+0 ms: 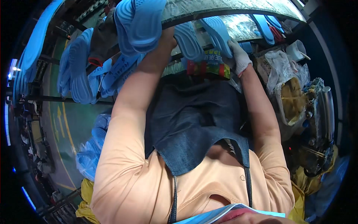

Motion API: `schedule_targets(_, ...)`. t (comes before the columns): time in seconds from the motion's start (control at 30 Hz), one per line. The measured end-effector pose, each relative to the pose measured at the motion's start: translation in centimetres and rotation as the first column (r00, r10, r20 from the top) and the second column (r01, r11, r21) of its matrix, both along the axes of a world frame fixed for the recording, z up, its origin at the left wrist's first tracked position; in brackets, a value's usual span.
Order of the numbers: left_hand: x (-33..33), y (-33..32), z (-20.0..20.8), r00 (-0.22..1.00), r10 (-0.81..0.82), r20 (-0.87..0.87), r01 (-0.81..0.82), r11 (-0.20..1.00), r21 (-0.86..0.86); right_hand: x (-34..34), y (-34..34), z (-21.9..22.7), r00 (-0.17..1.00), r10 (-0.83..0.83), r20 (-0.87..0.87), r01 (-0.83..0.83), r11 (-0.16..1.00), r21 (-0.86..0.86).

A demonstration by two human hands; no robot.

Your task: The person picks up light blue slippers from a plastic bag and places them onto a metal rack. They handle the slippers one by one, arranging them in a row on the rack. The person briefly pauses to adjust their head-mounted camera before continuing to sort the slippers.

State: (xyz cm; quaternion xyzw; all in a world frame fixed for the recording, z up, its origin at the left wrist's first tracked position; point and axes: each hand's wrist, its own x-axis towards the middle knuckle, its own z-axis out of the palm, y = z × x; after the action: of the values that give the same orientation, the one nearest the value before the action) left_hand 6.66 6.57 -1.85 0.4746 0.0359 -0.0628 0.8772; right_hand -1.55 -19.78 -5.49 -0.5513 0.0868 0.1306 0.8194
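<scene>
My right hand [239, 59], in a white glove, grips the edge of a blue shoe sole [216, 31] on the shelf in front of me. Another blue sole [189, 42] lies to its left. My left arm reaches up to the shelf; of my left hand [170, 38] only the part by the wrist shows, and its fingers are hidden behind the shelf edge and soles. Beside that wrist, a stack of blue soles [147, 24] with wavy ridges overhangs the shelf. A colourful printed packet [209, 69] sits below the soles between my hands.
More blue soles [80, 71] hang over a rack at left, near a dark glove-like item [102, 39]. An upper metal shelf [231, 8] crosses above my hands. At right are a clear plastic bag [279, 63], a white cup [295, 49] and a machine [317, 127].
</scene>
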Motion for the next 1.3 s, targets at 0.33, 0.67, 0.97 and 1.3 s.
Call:
schedule_targets(0.33, 0.9, -0.3, -0.9, 0.958, -0.097, 0.27, -0.28, -0.109, 0.954, -2.7, 2.7, 2.6, 0.996, -0.065, 0.057, 0.074, 0.984, -0.165)
schedule_targets(0.67, 1.1, 2.3, -1.6, 0.864, -0.252, 0.436, -0.448, 0.009, 0.894, -10.1, 1.0, 9.8, 0.925, 0.255, 0.28, 0.17, 0.38, -0.909)
schedule_targets(0.97, -16.6, -4.0, 9.5, 0.745, -0.646, 0.169, 0.666, 0.736, -0.124, -27.2, -6.1, 21.4, 0.792, 0.317, 0.522, 0.383, 0.408, -0.829)
schedule_targets(1.3, -28.8, -19.8, 14.4, 0.154, -0.928, 0.34, 0.91, 0.0, -0.415, -37.9, -14.1, 33.0, 0.735, 0.004, 0.678, 0.678, 0.031, -0.735)
